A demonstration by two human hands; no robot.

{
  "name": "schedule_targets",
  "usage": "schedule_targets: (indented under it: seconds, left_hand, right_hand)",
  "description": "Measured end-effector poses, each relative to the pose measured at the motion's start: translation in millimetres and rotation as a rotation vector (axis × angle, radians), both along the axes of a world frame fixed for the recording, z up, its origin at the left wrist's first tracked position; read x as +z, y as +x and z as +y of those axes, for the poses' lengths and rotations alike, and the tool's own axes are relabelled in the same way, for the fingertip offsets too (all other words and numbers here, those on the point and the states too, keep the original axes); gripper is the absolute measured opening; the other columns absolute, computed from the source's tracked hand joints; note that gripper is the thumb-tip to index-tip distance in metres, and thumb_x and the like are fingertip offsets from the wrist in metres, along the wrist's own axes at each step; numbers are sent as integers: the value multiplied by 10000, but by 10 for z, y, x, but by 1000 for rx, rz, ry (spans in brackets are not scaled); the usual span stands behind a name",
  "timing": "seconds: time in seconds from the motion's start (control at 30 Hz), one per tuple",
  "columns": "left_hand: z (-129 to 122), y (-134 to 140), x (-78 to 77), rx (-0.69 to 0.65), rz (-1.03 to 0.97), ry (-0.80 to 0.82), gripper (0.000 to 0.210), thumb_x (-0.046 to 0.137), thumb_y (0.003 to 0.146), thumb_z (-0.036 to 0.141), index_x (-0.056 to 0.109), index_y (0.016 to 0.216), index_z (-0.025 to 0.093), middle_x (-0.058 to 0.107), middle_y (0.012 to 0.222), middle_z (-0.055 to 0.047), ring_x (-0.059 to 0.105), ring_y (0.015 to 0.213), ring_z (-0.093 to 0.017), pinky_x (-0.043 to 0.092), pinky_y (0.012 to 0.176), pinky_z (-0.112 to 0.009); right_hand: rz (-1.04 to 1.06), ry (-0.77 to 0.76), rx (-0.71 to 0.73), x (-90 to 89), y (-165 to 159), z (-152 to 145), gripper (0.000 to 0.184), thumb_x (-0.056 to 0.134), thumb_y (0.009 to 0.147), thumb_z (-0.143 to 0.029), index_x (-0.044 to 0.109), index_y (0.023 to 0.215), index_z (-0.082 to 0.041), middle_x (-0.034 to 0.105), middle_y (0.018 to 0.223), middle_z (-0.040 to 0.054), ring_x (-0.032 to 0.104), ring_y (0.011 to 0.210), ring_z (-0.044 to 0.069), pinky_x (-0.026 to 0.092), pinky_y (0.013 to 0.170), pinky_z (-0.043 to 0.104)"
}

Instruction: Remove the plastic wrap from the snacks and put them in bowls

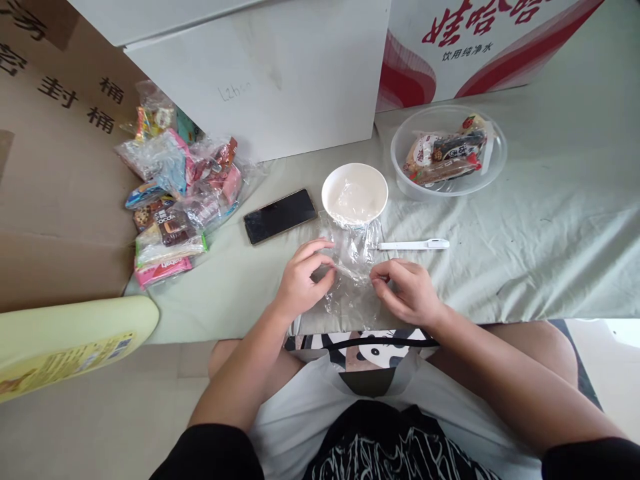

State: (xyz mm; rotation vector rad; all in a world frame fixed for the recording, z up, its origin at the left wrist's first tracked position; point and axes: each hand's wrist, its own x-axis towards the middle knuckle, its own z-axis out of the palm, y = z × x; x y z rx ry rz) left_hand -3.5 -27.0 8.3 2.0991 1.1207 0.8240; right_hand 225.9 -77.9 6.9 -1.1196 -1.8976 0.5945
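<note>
A crinkled clear plastic bag [354, 293] is stretched between my two hands near the front edge of the covered table. My left hand [306, 277] pinches its left side between thumb and index finger, the other fingers slightly raised. On the other side my right hand [405, 288] grips the plastic with curled fingers. Just beyond stands a white bowl [355, 190], with clear film over its near rim and inside it. A slim white tool [414, 245] with a flat handle lies right of the plastic. Its left end is hard to make out beside the film.
A black phone [280, 217] lies left of the bowl. Wrapped snacks [175, 200] are heaped at the left by a cardboard box [60, 187]. A clear tub [450, 187] with packaged snacks stands at the back right. White boxes [300, 87] close off the back.
</note>
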Motion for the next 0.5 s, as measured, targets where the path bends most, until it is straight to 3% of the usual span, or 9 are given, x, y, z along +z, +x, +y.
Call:
schedule_targets:
  seconds: [0.13, 0.23, 0.3, 0.4, 0.5]
  left_hand:
    - [-7, 2, 24, 21, -70, -123, 52, 644, 822, 167, 679, 823, 205, 780, 1028, -85, 737, 1013, -234, 580, 896, -376]
    - [-34, 5, 65, 1, -103, -244, 44, 651, 825, 220, 668, 791, 197, 788, 917, -68, 729, 804, -190, 558, 710, -295]
    - [-54, 7, 101, -20, -132, -329, 95, 662, 818, 255, 651, 751, 189, 752, 757, -37, 656, 624, -144, 494, 580, -250]
    - [-78, 12, 158, -7, -212, -482, 182, 708, 776, 309, 613, 685, 183, 593, 524, 29, 456, 429, -79, 347, 440, -212]
    - [-79, 5, 191, 52, -385, -707, 301, 761, 722, 407, 571, 654, 185, 545, 502, 36, 413, 393, -68, 300, 394, -204]
  right_hand:
    - [34, 59, -59, -27, 7, -12, 114, 558, 919, -207, 599, 1018, -246, 644, 787, 22, 627, 682, 180, 516, 647, 320]
    - [90, 104, -59, -44, -1, -8, 379, 637, 892, -376, 550, 1236, -240, 658, 1114, 126, 660, 1033, 294, 542, 864, 450]
    - [120, 52, 38, -58, -18, -8, 582, 636, 904, -450, 423, 1404, -242, 661, 1206, 148, 639, 1150, 323, 501, 965, 507]
    - [121, -59, 169, -78, -41, -11, 647, 619, 944, -437, 321, 1487, -250, 728, 1037, 85, 668, 1079, 290, 459, 1005, 514]
    - [114, -109, 224, -82, -33, -6, 356, 601, 953, -455, 594, 1228, -230, 665, 880, 52, 640, 898, 241, 498, 875, 439]
